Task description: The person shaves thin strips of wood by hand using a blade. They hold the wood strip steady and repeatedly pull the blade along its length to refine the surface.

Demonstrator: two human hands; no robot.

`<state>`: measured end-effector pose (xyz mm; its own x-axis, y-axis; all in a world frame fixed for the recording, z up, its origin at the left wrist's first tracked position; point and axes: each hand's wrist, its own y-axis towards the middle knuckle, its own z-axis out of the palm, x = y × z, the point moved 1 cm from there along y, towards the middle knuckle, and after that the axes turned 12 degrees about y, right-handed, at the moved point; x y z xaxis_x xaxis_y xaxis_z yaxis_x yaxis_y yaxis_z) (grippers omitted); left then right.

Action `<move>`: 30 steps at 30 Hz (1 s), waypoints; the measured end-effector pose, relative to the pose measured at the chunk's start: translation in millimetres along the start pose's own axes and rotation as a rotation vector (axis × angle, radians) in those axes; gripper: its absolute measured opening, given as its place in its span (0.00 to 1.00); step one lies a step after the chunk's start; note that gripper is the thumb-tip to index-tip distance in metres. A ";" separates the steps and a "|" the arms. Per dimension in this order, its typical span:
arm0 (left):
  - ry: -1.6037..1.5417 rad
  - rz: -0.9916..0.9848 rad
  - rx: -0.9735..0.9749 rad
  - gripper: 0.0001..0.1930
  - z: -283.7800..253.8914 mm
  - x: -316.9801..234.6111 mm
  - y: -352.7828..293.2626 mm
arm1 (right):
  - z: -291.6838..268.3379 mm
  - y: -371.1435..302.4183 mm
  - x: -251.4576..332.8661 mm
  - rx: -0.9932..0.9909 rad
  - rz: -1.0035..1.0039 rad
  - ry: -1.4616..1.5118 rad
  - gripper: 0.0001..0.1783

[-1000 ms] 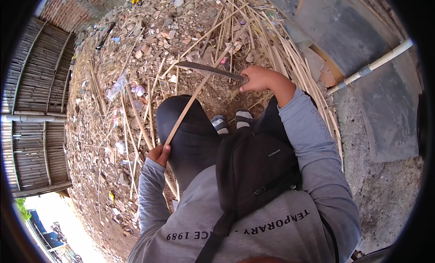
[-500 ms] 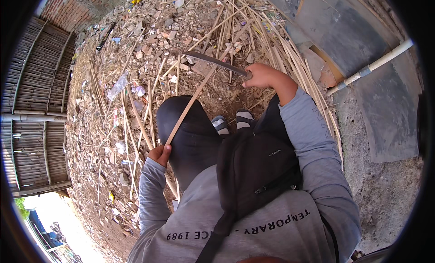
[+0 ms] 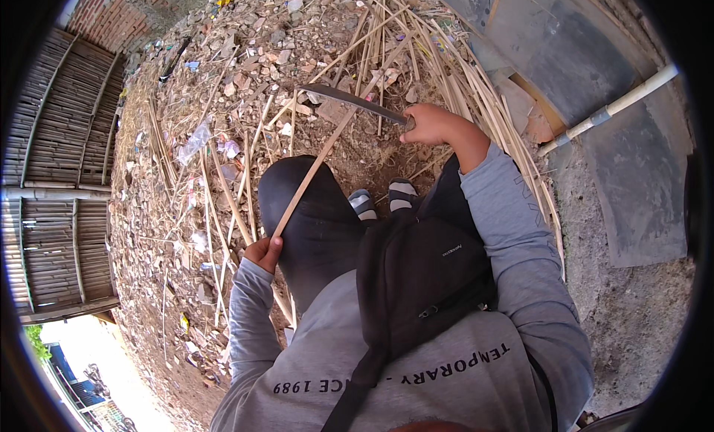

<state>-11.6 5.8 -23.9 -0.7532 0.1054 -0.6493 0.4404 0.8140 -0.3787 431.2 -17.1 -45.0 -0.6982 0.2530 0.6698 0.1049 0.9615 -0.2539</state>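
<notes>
My left hand [image 3: 264, 253], beside my left knee, is closed around the near end of a long, flat bamboo strip [image 3: 314, 166]. The strip slants up and away to the right, passing over my thigh. In my right hand [image 3: 435, 125] is the handle of a machete [image 3: 357, 102], mostly hidden by the fingers. Its long, slightly curved dark blade points left and crosses the strip beyond my knees. Whether the blade touches the strip I cannot tell.
A pile of bamboo strips [image 3: 454, 75] lies at the far right, with more strips [image 3: 239, 201] left of my knee. Rubble and plastic scraps [image 3: 195, 142] cover the ground. Dark sheets [image 3: 632, 172] and a pale pole [image 3: 625, 105] are at right, a bamboo wall [image 3: 56, 246] at left.
</notes>
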 end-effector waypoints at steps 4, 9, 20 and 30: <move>0.013 0.001 -0.002 0.28 -0.8 3.0 0.8 | -0.6 -1.0 1.2 0.008 -0.009 0.021 0.30; 0.031 -0.055 0.044 0.27 -2.7 5.8 1.5 | 0.0 -0.6 -0.1 0.015 -0.007 0.034 0.28; 0.017 -0.042 0.037 0.25 -1.9 8.7 2.4 | 2.9 1.7 -5.1 -0.021 -0.033 0.035 0.28; -0.015 -0.033 0.024 0.23 -0.2 14.6 5.2 | 1.4 -0.7 -3.3 -0.004 -0.027 0.057 0.30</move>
<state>-20.4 11.7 -35.3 -0.7600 0.0700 -0.6462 0.4274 0.8028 -0.4157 432.4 -18.8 -48.1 -0.6594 0.2327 0.7149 0.0897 0.9684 -0.2325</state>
